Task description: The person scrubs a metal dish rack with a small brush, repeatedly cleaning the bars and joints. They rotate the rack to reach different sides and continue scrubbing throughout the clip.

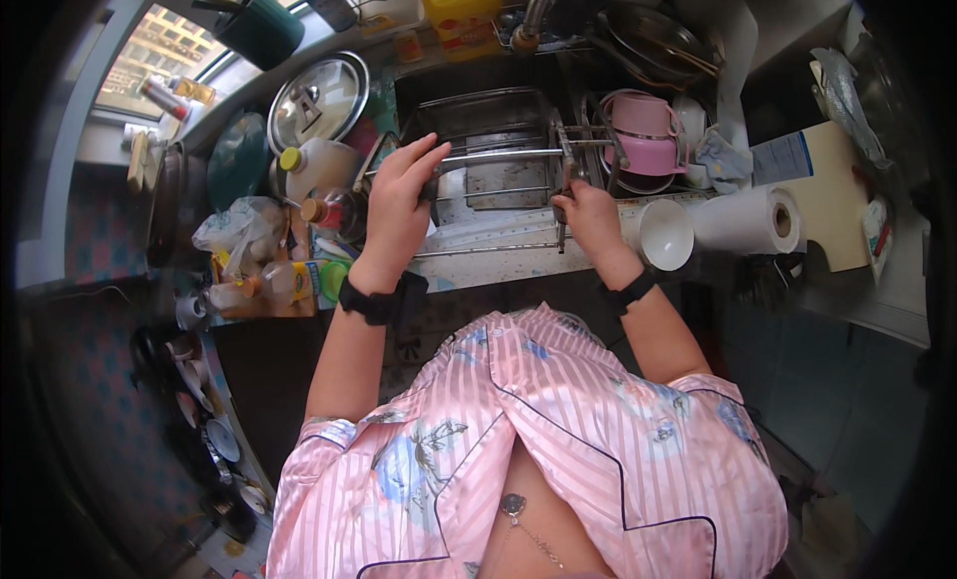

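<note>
A metal wire rack [516, 155] spans the counter edge and the sink area in front of me. My left hand [401, 198] holds its left end, fingers stretched over the frame and thumb partly hidden. Around the upright at the rack's right end, my right hand [593, 222] has its fingers curled. Behind and below the bars is a dark sink basin [426, 86]. Pink stacked containers [641, 134] stand just past the rack's right end. Close to my right hand sits a white bowl [667, 235].
A paper roll [736, 222] lies at right, near a cream board [834, 190]. Crowding the left are a dark bottle [345, 214], a yellow-capped jug [321, 168], a plastic bag [243, 228] and a glass lid [320, 104]. The faucet [534, 18] rises behind the sink beside a yellow jug [463, 18].
</note>
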Demonstrator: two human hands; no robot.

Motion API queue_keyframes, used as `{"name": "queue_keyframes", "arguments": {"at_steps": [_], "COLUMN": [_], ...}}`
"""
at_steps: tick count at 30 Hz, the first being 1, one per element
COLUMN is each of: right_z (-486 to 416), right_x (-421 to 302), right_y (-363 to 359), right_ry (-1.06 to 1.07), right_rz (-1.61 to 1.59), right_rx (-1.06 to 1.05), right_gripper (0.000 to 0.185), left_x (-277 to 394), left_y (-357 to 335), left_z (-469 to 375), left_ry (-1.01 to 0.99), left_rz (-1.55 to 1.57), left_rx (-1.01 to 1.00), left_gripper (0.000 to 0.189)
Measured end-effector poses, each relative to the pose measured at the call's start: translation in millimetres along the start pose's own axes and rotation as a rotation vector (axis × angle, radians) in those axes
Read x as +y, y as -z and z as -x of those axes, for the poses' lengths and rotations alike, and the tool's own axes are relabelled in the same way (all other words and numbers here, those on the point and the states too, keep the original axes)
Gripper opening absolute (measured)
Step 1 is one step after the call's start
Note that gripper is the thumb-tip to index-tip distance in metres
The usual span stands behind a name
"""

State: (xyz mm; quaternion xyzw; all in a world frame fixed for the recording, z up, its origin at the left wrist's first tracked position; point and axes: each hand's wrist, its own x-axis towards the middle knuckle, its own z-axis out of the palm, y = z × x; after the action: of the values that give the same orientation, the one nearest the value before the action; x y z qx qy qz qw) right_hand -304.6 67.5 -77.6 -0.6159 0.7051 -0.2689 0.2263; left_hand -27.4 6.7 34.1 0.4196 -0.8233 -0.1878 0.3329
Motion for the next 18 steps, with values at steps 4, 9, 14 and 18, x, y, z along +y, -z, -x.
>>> {"name": "queue_keyframes", "arguments": {"at_steps": [4,9,14,18], "right_z": [11.2,27.2,-17.1,-72.2], "right_x": [-6.2,-24.8,-58.4,-67.2], "right_y": [2.4,51.3,119.1,128.7], "right_ry": [0.062,0.151,0.359,0.302], "right_rz": [0.102,-0.103,-0.088,-0.162], "right_rx": [0.098,0.291,0.466,0.107], "right_gripper": [0.017,0.014,0.024,0.024], "left_x": [-19.1,-35.8,-41.0,-45.6], "left_y": [-31.6,-53.8,-61.1,-63.3], "left_z": [-15.6,-9.1,-8.7,-13.2], "left_ry": [-0.076,0.003,0.021,0.034], "left_rz": [-0.107,-0.014,0.005,0.017], "left_rx": [-0.043,-0.103,-0.091,-0.069], "left_gripper": [0.057,0.053,0.054,0.049]}}
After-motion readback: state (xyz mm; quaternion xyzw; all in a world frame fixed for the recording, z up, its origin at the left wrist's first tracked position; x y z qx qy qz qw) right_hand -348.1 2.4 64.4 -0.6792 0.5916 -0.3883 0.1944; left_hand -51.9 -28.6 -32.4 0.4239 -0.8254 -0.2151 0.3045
